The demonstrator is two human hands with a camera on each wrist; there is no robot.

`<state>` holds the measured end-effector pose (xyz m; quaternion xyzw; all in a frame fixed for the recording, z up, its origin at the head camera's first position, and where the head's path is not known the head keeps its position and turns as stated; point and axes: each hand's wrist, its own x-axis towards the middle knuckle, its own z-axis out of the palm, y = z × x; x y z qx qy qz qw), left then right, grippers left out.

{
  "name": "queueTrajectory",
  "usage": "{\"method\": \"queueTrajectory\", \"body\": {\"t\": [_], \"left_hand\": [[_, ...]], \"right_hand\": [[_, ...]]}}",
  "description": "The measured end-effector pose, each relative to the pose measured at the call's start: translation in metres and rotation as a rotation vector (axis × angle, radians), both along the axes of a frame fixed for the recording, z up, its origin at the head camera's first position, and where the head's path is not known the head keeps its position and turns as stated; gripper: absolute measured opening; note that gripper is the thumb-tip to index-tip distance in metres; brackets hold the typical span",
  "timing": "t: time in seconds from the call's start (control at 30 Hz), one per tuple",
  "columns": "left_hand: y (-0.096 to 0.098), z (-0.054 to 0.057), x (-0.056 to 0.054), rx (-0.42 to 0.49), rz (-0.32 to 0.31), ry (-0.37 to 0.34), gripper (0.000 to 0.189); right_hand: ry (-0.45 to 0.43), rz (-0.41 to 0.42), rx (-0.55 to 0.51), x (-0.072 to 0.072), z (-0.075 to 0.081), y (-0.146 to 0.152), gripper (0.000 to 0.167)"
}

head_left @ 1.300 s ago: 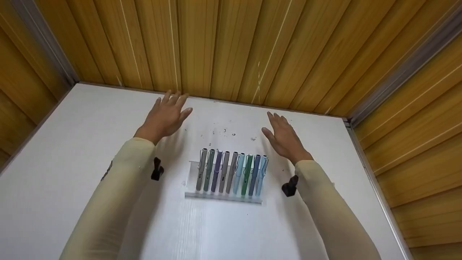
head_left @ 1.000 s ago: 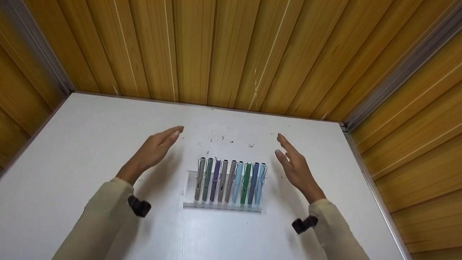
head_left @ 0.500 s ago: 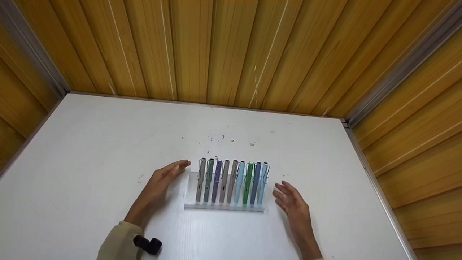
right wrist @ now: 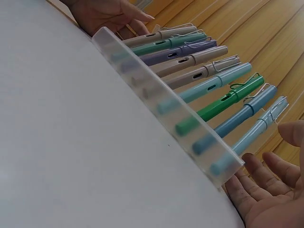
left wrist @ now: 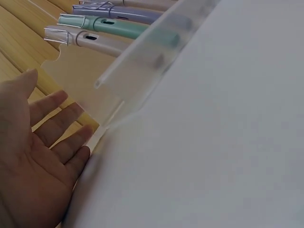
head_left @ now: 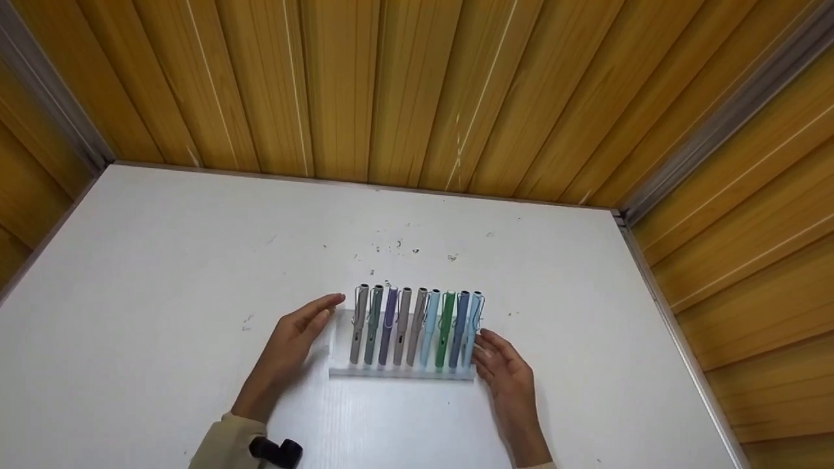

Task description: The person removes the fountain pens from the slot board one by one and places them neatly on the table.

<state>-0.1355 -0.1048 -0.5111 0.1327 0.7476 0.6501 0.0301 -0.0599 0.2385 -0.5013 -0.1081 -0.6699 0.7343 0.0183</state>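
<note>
A clear plastic pen stand (head_left: 341,339) stands on the white table, holding a row of several capped pens that lean back in it. The row runs from a grey pen (head_left: 359,326) on the left through a bright green pen (head_left: 445,332) to a light blue pen (head_left: 472,332) on the right. Beside the stand's left edge is my left hand (head_left: 290,342), its fingertips at the panel's side and thumb apart in the left wrist view. My right hand (right wrist: 273,202) lies at the right end, fingers loosely bent against or just behind the edge; exact contact is unclear.
The white table (head_left: 163,273) reaches back to a wood-patterned wall (head_left: 339,91), with another panelled wall (head_left: 749,273) on the right. Small dark marks (head_left: 416,251) dot the surface behind the stand. A black camera (head_left: 277,451) sits at my left wrist.
Both hands have come back from the table's far part to the stand's two sides. Over the last half second the right hand has moved left to the stand's edge. The stand stays put.
</note>
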Motion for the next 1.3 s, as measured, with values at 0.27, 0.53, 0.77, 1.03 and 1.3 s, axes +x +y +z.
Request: {"method": "queueTrajectory", "body": {"t": [0.27, 0.53, 0.77, 1.03, 1.3], "left_hand": [[0.01, -0.002, -0.005, -0.015, -0.022, 0.021, 0.031], [0.011, -0.001, -0.005, -0.045, 0.016, -0.016, 0.03], [0.011, -0.003, -0.005, -0.064, 0.018, -0.005, 0.031], [0.011, -0.004, -0.004, -0.074, 0.021, -0.001, 0.032], [0.012, -0.003, -0.003, -0.09, 0.029, 0.012, 0.031]], "right_hand": [[0.0, -0.04, 0.059, -0.007, -0.003, -0.005, 0.044], [0.013, -0.028, 0.206, -0.006, -0.004, -0.01, 0.039], [0.02, -0.027, 0.241, -0.006, -0.003, -0.01, 0.036], [0.009, -0.05, 0.258, -0.005, -0.007, -0.01, 0.033], [-0.023, -0.08, 0.312, -0.006, -0.008, -0.011, 0.032]]}}
